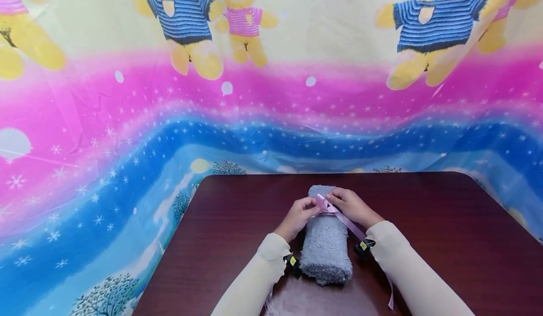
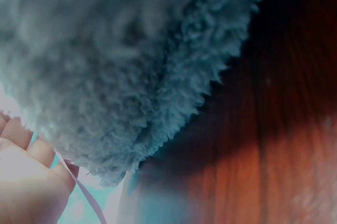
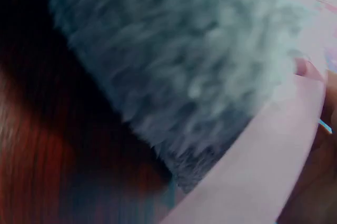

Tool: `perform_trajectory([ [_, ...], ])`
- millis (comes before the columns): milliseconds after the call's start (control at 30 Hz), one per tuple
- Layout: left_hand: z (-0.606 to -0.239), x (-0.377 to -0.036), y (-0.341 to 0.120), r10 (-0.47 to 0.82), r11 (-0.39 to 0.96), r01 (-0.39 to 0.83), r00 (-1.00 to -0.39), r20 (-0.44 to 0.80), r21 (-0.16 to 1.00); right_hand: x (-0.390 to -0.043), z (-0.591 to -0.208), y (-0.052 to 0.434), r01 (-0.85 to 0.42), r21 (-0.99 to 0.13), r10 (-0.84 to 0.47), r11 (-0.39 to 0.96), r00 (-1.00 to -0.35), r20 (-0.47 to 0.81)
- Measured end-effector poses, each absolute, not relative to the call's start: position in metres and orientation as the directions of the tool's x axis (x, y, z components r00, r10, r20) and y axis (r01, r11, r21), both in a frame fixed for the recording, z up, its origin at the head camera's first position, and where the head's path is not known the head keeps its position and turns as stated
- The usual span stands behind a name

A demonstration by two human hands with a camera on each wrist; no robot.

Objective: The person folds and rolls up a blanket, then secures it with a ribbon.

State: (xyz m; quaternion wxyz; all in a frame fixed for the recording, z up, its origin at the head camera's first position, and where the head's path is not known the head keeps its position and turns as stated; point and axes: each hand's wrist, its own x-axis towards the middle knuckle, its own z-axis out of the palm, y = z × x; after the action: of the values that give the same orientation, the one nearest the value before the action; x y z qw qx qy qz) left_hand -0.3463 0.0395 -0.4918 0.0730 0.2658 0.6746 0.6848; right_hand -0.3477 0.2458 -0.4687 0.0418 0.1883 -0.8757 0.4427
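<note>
Ribbon [image 1: 326, 206], pale pink, crosses the top of a rolled grey towel [image 1: 325, 250], and both hands work it there. The towel lies lengthwise on the dark red table [image 1: 445, 231], near its middle, and every other thing is best placed from it. The left hand [image 1: 299, 214] sits on the towel's left flank near the far end, fingers curled in and pinching the ribbon; the right hand [image 1: 349, 205] sits on the opposite flank at the same end, fingers likewise curled round the ribbon at what looks like a small loop. One tail runs down the towel's right side, under the right sleeve [image 1: 407, 264], and hangs off the table's near edge; another thin strand shows by the left sleeve [image 1: 259, 273].

Slippage seems the main risk: satin is slick, so if either pinch loosens the loop could pull flat. The fluffy pile (thick and springy in the left wrist view) [image 2: 116, 60] may push back, letting the roll spring open at the far end. A sleeve could also drag on the trailing tail and tug the binding askew. The right wrist view shows ribbon [image 3: 263, 171] close against the towel [image 3: 179, 55], but too blurred to judge tension.
</note>
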Motion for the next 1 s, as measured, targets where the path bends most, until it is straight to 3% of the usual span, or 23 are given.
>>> perform_trajectory([
  [100, -0.481, -0.340, 0.038, 0.486, -0.072, 0.282, -0.828, 0.281, 0.957, -0.348, -0.468, 0.245, -0.375, -0.762, -0.297, 0.529, -0.922, 0.247],
  [267, -0.461, -0.327, 0.033, 0.498, -0.085, 0.298, -0.814, 0.300, 0.951, -0.350, -0.458, 0.253, -0.372, -0.811, -0.425, 0.452, -0.889, 0.171],
  [533, -0.464, -0.326, 0.033, 0.481, -0.080, 0.283, -0.829, 0.285, 0.956, -0.352, -0.449, 0.262, -0.358, -0.821, -0.543, 0.444, -0.837, 0.071],
  [1000, -0.483, -0.341, 0.036, 0.476, -0.094, 0.293, -0.826, 0.301, 0.952, -0.347, -0.469, 0.251, -0.264, -0.873, -0.247, 0.411, -0.954, 0.172],
])
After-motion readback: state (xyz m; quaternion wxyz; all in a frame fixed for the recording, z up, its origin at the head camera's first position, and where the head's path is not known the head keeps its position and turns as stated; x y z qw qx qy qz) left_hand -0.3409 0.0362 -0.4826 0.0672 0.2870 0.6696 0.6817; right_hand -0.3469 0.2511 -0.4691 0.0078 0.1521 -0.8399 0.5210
